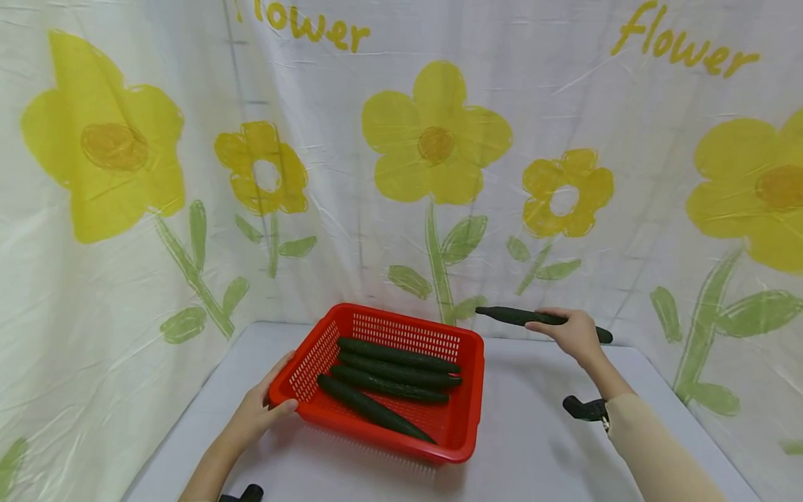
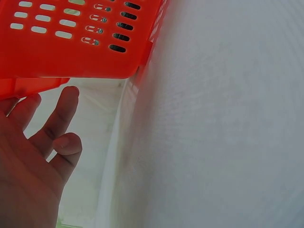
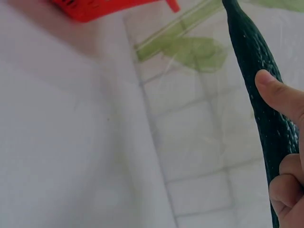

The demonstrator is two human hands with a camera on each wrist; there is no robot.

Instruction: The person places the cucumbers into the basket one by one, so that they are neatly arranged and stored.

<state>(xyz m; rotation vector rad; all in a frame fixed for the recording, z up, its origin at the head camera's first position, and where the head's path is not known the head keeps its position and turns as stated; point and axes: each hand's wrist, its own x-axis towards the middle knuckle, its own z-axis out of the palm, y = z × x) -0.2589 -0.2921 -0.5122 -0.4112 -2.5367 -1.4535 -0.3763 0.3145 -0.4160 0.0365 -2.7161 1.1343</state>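
Observation:
A red plastic basket (image 1: 370, 430) with slotted walls stands at the middle of the white table, turned at a slight angle. Inside it lie several dark green cucumbers (image 1: 401, 374); the nearest one slants away from the others. My left hand (image 1: 254, 416) holds the basket's left rim, thumb at the front corner and the other fingers on the outer side. Off to the right, my right hand (image 1: 572, 336) grips another cucumber (image 1: 509, 316) around its middle, raised above the table's far part. The right wrist view shows the thumb (image 3: 278, 92) along this cucumber and the fingers curled round it.
Behind the table (image 1: 521, 432) hangs a white curtain (image 1: 339, 237) painted with yellow flowers and green leaves, close to the far edge. A black wrist device (image 1: 585, 408) sits at the right sleeve cuff. The basket casts a shadow on the tabletop.

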